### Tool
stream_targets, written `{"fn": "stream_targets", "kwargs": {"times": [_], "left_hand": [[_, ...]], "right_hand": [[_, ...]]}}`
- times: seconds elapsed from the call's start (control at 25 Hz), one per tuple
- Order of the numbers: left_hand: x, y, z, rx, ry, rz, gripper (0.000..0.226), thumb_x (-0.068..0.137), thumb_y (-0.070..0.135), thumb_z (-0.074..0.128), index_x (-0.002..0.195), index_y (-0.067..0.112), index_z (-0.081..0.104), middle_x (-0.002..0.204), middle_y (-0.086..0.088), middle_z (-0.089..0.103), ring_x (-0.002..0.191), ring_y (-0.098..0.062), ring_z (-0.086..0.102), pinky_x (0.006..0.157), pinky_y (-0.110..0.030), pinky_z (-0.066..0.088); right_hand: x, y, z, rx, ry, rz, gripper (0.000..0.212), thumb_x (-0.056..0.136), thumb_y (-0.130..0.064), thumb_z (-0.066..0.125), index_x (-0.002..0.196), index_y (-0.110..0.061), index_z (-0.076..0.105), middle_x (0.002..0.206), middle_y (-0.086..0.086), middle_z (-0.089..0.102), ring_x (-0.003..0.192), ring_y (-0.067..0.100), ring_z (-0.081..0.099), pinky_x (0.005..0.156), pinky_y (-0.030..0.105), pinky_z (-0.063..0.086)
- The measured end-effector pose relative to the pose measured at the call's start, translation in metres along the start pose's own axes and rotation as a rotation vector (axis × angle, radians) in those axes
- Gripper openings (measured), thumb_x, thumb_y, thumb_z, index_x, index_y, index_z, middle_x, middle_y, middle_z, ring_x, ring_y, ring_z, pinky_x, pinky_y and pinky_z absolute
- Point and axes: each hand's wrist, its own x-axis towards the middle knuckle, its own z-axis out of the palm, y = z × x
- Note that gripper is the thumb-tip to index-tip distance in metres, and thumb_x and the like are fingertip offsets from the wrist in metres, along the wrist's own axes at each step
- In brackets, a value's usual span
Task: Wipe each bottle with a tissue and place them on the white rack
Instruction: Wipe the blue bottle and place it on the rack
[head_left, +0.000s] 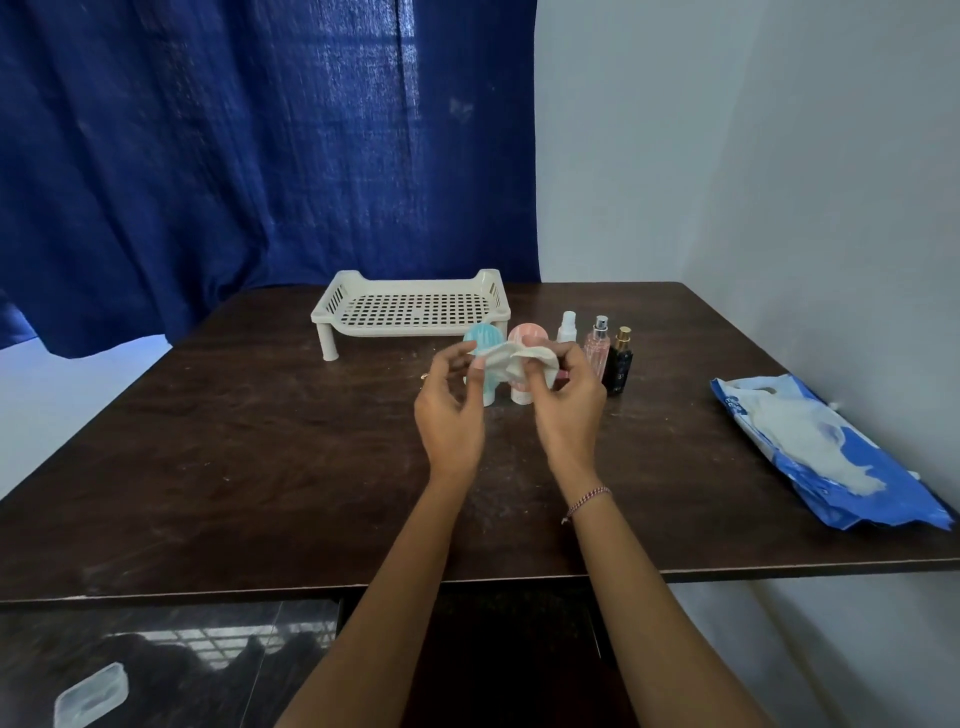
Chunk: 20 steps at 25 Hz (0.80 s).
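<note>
Above dark table (260, 441), both hands pinch crumpled tissue (511, 361).

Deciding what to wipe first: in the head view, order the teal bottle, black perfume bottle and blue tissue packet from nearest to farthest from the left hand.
1. Teal bottle, just behind the left hand.
2. Black perfume bottle, right end of the row.
3. Blue tissue packet, far off to the right.

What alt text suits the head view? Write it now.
The left hand and right hand pinch a white tissue above a dark table, in front of five small bottles in a row. A white rack stands behind them; a blue tissue pack lies at right.
</note>
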Motion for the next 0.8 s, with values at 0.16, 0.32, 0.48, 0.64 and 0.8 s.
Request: {"fn": "stream_targets", "kwargs": {"times": [0.16, 0.32, 0.48, 0.64, 0.8], "left_hand": [[0.017, -0.015, 0.002, 0.087, 0.036, 0.04, 0.026, 0.093, 0.026, 0.057, 0.118, 0.017, 0.06, 0.112, 0.004, 0.066, 0.106, -0.008, 0.061, 0.09, -0.035, 0.054], [0.036, -0.022, 0.003, 0.143, -0.044, 0.072, 0.035, 0.094, 0.02, 0.056, 0.129, 0.014, 0.057, 0.128, -0.001, 0.062, 0.117, -0.003, 0.053, 0.101, -0.016, 0.04], [0.05, -0.031, 0.006, 0.178, -0.107, 0.075, 0.04, 0.093, 0.02, 0.058, 0.132, 0.014, 0.054, 0.127, 0.001, 0.06, 0.107, 0.006, 0.051, 0.086, 0.003, 0.035], [0.051, -0.04, 0.008, 0.075, -0.148, 0.042, 0.039, 0.092, 0.015, 0.06, 0.13, 0.01, 0.055, 0.13, -0.006, 0.06, 0.12, -0.011, 0.056, 0.099, -0.021, 0.047], [0.048, -0.041, 0.008, 0.06, -0.124, 0.073, 0.034, 0.091, 0.011, 0.061, 0.124, 0.007, 0.06, 0.123, -0.007, 0.065, 0.114, -0.013, 0.061, 0.097, -0.025, 0.05]], "right_hand": [[0.0, 0.001, 0.008, 0.032, 0.111, -0.113, 0.015, 0.083, -0.009, 0.068, 0.084, -0.011, 0.053, 0.085, -0.016, 0.056, 0.083, -0.004, 0.057, 0.066, 0.009, 0.045], [0.0, 0.015, 0.011, -0.035, 0.066, -0.243, 0.021, 0.077, 0.001, 0.068, 0.074, -0.004, 0.048, 0.079, -0.002, 0.051, 0.079, 0.002, 0.052, 0.064, 0.013, 0.044], [0.003, 0.023, 0.012, -0.116, 0.04, -0.337, 0.026, 0.074, 0.003, 0.071, 0.07, -0.006, 0.047, 0.079, 0.004, 0.048, 0.072, 0.008, 0.046, 0.061, 0.013, 0.04], [0.003, 0.025, 0.013, -0.16, 0.012, -0.385, 0.026, 0.07, 0.006, 0.072, 0.071, -0.006, 0.049, 0.081, 0.005, 0.049, 0.077, 0.008, 0.048, 0.066, 0.013, 0.042], [0.004, 0.026, 0.014, -0.16, 0.023, -0.41, 0.026, 0.069, 0.009, 0.071, 0.071, -0.005, 0.049, 0.081, 0.005, 0.048, 0.078, 0.008, 0.048, 0.068, 0.014, 0.042]]}}
